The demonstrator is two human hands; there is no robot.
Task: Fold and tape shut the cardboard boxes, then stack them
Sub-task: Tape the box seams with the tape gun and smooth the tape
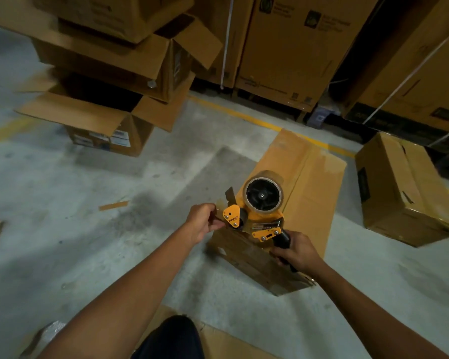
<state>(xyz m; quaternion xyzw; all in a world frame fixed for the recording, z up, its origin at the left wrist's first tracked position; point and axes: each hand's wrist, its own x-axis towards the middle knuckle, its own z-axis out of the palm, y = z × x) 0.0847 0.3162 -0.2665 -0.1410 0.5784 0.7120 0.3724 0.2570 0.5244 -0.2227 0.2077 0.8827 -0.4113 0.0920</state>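
Right hand (296,251) had its grip clenched round the handle of the tape dispenser (257,203), held over the closed box (314,182) on the floor (114,229); left hand (204,221) pinched the loose tape end (219,203) by the cutter. Risks: tape could curl and stick to itself or the fingers, fingertips sat close to the blade, a skewed start would likely miss the flap seam. Open boxes (109,81) stood well apart, untaped

Orange plate (231,216) at the front of the tape dispenser (257,212): brand mark, apparently "MUNIX". White labels on the open box (109,130) and prints on the tall cartons (296,47): too blurred to read.
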